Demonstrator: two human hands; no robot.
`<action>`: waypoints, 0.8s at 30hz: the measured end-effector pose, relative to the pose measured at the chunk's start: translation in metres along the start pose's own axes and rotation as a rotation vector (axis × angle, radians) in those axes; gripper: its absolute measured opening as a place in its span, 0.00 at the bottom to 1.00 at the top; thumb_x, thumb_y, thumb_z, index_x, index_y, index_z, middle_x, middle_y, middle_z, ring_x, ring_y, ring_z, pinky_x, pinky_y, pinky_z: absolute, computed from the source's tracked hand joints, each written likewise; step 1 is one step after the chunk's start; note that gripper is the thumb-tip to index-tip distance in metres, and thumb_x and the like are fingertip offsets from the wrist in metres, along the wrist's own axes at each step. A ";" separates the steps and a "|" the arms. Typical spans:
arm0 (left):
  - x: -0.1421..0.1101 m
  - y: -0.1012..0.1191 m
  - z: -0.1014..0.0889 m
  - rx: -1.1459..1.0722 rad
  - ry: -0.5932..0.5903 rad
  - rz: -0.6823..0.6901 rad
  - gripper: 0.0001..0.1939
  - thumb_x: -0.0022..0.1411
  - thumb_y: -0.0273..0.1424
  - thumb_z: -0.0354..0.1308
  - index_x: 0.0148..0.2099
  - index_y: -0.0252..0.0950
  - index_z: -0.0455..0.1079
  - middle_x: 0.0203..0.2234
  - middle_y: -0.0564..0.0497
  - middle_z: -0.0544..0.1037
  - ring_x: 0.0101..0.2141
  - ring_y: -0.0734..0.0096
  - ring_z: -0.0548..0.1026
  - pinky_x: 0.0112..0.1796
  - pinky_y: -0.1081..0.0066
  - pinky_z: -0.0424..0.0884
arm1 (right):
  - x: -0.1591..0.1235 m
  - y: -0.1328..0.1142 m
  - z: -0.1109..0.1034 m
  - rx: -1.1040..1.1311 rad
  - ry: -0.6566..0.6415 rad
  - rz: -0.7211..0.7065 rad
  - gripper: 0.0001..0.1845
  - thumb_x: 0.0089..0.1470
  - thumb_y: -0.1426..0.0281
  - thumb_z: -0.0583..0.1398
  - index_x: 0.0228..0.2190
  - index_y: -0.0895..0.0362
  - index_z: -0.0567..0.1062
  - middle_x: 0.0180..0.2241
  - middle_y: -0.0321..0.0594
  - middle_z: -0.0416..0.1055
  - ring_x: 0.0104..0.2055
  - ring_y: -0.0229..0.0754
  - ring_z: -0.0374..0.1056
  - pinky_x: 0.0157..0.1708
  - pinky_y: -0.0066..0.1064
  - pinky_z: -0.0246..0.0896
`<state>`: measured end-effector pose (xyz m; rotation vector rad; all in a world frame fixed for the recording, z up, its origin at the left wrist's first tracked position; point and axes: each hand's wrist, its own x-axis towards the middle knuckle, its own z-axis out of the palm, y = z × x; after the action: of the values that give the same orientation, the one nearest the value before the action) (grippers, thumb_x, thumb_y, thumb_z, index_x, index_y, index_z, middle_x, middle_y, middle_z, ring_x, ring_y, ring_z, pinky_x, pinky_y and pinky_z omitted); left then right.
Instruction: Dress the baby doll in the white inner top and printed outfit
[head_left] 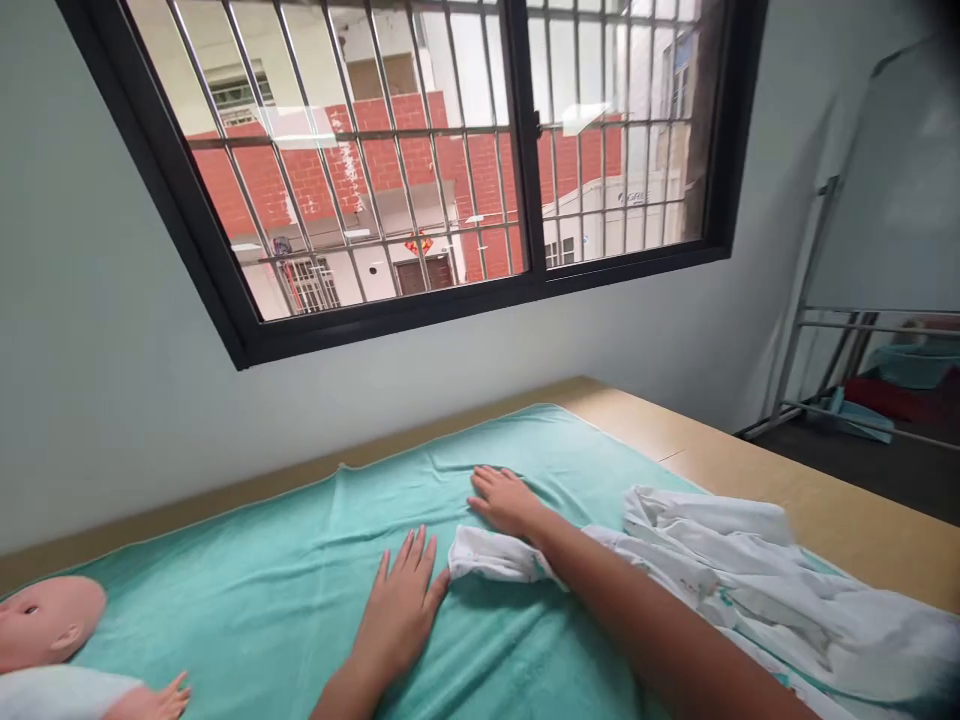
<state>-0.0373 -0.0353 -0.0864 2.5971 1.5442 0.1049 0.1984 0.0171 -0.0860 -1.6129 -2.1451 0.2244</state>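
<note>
Under a window (538,180) with dark frame and metal bars, a wooden surface (637,415) stands close to a pale wall (112,300). Outside the glass, a building (480,165) with red brick can be seen. On the right, near the wall, there is a metal stand (795,320), and behind its lower bars is a blue basin (919,366).

A green blanket (247,570) covers a large part of the surface, with soft folds here and there; the wood is visible along the back and the right side. Both hands lie on this blanket, palms down. The left hand (401,605) has its fingers straight and a little apart, and the thumb points away from them, to the right. The right hand (506,500) rests farther back, its fingers flat and closer together, with the thumb apart.

White clothing (750,575) with small coloured prints lies in a loose heap on the right part of the blanket. Its narrow end reaches under the right forearm to just beside the left thumb; whether they touch, I cannot tell. At the left edge lies a doll (64,615), dressed in white, partly out of view.
</note>
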 end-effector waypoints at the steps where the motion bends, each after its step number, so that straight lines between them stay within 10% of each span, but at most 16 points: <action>1: 0.001 0.004 0.000 0.002 -0.003 0.001 0.35 0.69 0.50 0.33 0.70 0.37 0.49 0.69 0.49 0.46 0.68 0.59 0.45 0.65 0.48 0.43 | 0.003 0.012 -0.002 -0.016 -0.014 0.015 0.27 0.62 0.57 0.51 0.59 0.54 0.66 0.66 0.46 0.54 0.68 0.52 0.48 0.65 0.51 0.39; 14: -0.012 0.012 -0.005 -0.020 0.192 0.198 0.21 0.71 0.35 0.42 0.60 0.39 0.67 0.60 0.47 0.69 0.61 0.62 0.66 0.62 0.50 0.59 | 0.032 0.107 -0.030 -0.181 -0.156 0.171 0.41 0.62 0.46 0.38 0.66 0.60 0.53 0.69 0.47 0.43 0.71 0.50 0.39 0.66 0.48 0.35; 21: -0.016 0.054 0.066 0.101 0.678 0.592 0.28 0.63 0.54 0.48 0.53 0.40 0.72 0.47 0.42 0.80 0.51 0.53 0.75 0.53 0.52 0.71 | 0.034 0.159 -0.051 -0.243 -0.165 0.208 0.40 0.61 0.46 0.38 0.66 0.55 0.52 0.69 0.39 0.42 0.71 0.48 0.38 0.67 0.44 0.35; 24: -0.028 0.079 0.076 0.113 0.736 0.565 0.16 0.65 0.38 0.54 0.54 0.47 0.71 0.45 0.48 0.81 0.50 0.59 0.77 0.54 0.55 0.70 | 0.033 0.183 -0.061 -0.277 -0.148 0.247 0.42 0.60 0.45 0.40 0.66 0.58 0.52 0.69 0.42 0.43 0.71 0.50 0.39 0.68 0.43 0.36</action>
<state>0.0270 -0.1022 -0.1512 3.1999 0.8737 1.1556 0.3776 0.0957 -0.0939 -2.0821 -2.1573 0.1290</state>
